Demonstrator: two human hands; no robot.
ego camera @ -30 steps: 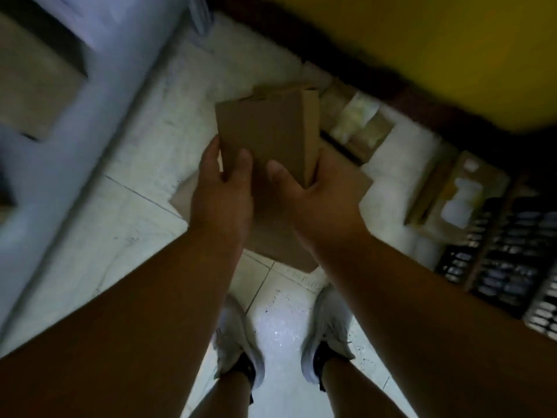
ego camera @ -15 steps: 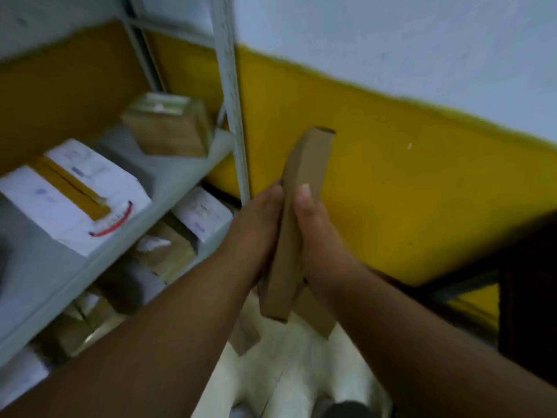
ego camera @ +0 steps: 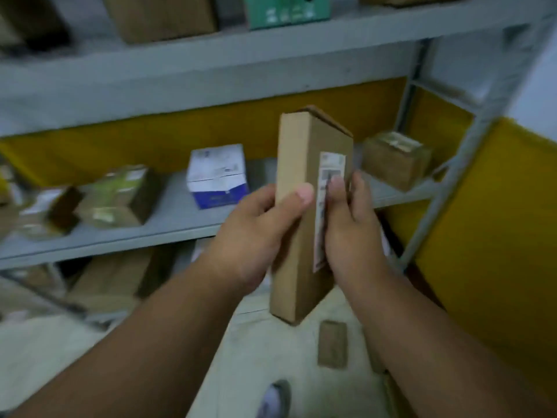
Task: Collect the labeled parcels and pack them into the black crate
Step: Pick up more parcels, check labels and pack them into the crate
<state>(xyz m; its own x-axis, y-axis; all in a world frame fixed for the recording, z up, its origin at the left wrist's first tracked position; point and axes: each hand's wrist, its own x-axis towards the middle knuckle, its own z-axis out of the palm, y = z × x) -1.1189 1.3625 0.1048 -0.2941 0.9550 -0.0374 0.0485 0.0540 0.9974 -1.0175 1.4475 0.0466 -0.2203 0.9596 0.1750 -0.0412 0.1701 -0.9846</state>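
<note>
A flat brown cardboard parcel (ego camera: 297, 182) stands upright in front of me, held between both hands. A white printed label (ego camera: 327, 188) runs down its right face. My left hand (ego camera: 256, 233) grips its left side, thumb across the front. My right hand (ego camera: 351, 227) presses on the labeled right side. More parcels lie on the grey shelf (ego camera: 168, 230) behind: a white and blue box (ego camera: 217, 176), a taped brown box (ego camera: 394, 159) at the right, and wrapped brown parcels (ego camera: 117, 197) at the left. The black crate is not in view.
An upper shelf carries a brown box (ego camera: 159, 16) and a green box (ego camera: 286, 9). More boxes (ego camera: 111, 282) sit under the shelf. Flat cardboard pieces (ego camera: 333, 345) lie on the pale floor by my shoe (ego camera: 275, 399). A yellow wall (ego camera: 494, 236) stands at the right.
My view has swung up from the floor and left to the shelves. The parcel has stayed in both hands and turned, so its labeled face now shows.
</note>
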